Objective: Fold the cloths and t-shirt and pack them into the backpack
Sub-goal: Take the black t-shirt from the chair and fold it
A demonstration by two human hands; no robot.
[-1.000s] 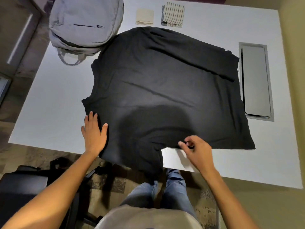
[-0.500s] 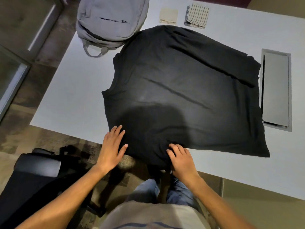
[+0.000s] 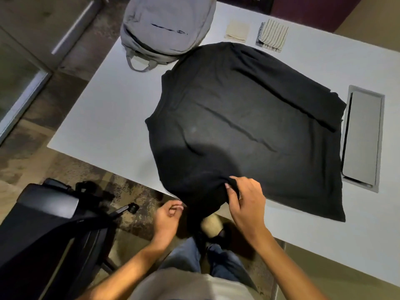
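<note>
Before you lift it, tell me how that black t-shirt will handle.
The black t-shirt is probably floppy: it bunches where the right hand pinches it and droops over the table edge. Likely light, since a pinch raises it. It may drag along as one sheet.

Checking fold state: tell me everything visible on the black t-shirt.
The black t-shirt is soft, matte, lightly creased knit, spread flat on the white table, far-right side folded over. Its near part hangs over the table edge. The right hand pinches a raised fold there; the left hand grips the hanging part. Its top edge meets the grey backpack.
</note>
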